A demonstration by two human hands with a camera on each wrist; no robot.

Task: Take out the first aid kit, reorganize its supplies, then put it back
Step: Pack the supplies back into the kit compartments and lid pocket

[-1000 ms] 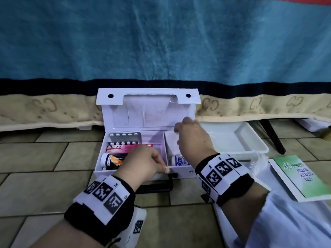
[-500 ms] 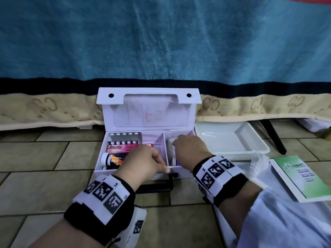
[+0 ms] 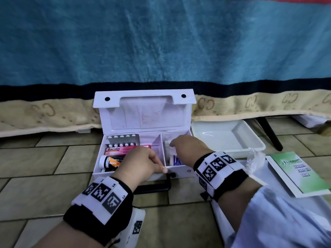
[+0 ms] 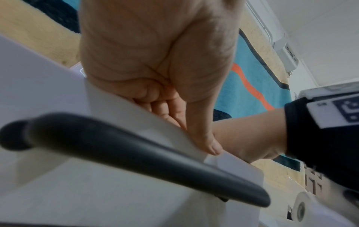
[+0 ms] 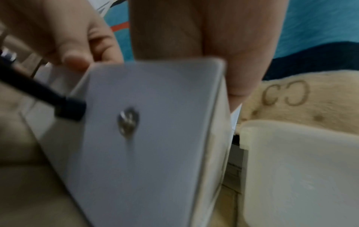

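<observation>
The white first aid kit [image 3: 143, 113] stands open on the tiled floor, lid upright. Its left compartment holds blister packs [image 3: 123, 140], a pink Bacidin box [image 3: 125, 149] and a white-capped orange bottle [image 3: 109, 161]. My left hand [image 3: 157, 167] pinches the kit's front wall [image 4: 58, 92], thumb outside above the black handle [image 4: 136, 153], fingers inside. My right hand [image 3: 186, 145] reaches into the right compartment, its fingers against a white packet [image 3: 167, 146] beside a blue-and-white box [image 3: 177, 161]. The kit wall [image 5: 155, 122] hides those fingertips in the right wrist view.
An empty white tray [image 3: 227, 135] sits just right of the kit. A green booklet [image 3: 302, 174] and crumpled clear plastic [image 3: 254, 158] lie on a white board at the right. A blue blanket [image 3: 161, 42] hangs behind, with a black leg [image 3: 268, 133] under its hem.
My right hand came down from above the right compartment, carrying the white packet into it, and now sits low inside. The left hand has kept its hold on the front wall.
</observation>
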